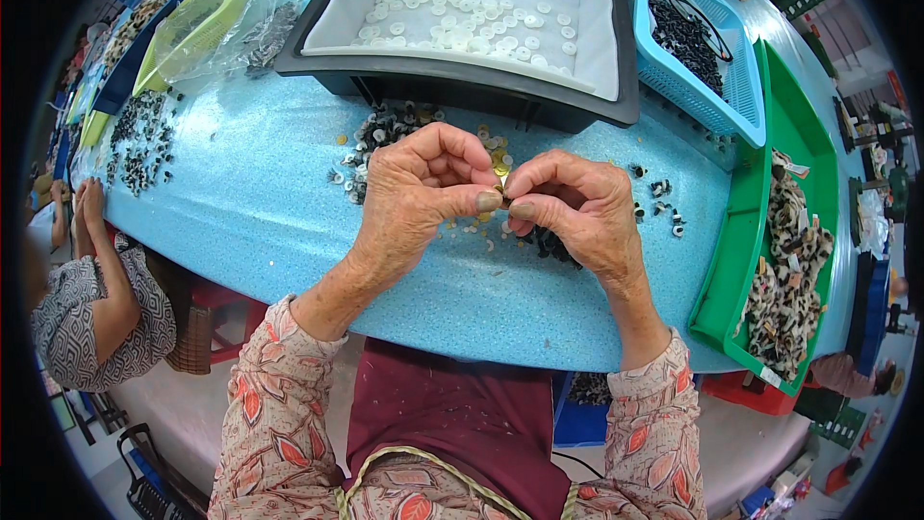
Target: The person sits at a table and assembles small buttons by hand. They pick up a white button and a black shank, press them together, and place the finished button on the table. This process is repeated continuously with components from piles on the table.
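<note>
My left hand [414,178] and my right hand [582,217] meet over the blue table, thumbs and forefingers pinched together. Between the fingertips is a tiny dark and yellowish piece, mostly covered, whose kind I cannot make out. Small yellow discs [499,156] lie on the table just behind the fingers. Beyond my left hand is a pile of small black pieces with white discs [382,130]. More black pieces [552,247] lie under my right hand, partly hidden by it.
A black tray lined in white [457,63] holds many white discs behind my hands. To the right stand a blue basket [707,111] of black pieces and a green tray [717,303] with spotted furry pieces. Loose black pieces [140,140] lie at left, near a seated person [101,299].
</note>
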Motion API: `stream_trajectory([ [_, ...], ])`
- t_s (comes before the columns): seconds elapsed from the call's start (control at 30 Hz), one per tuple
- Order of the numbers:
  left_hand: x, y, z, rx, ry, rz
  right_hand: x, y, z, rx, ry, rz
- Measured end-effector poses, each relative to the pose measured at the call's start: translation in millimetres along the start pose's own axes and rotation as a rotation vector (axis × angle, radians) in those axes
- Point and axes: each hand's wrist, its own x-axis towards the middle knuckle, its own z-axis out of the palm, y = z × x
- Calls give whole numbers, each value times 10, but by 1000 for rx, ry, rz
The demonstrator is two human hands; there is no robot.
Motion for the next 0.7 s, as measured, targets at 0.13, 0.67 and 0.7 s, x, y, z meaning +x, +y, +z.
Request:
stream_trajectory([
  [0.13, -7, 61, 4, 48, -62, -27, 4, -32, 46, 45, -23, -20],
  [0.67, 19, 78, -16, 44, -77, 5, 30, 26, 44, -32, 23, -18],
  [0.7, 24, 81, -11, 20, -61, -6, 30, 36, 39, -10, 44, -12],
])
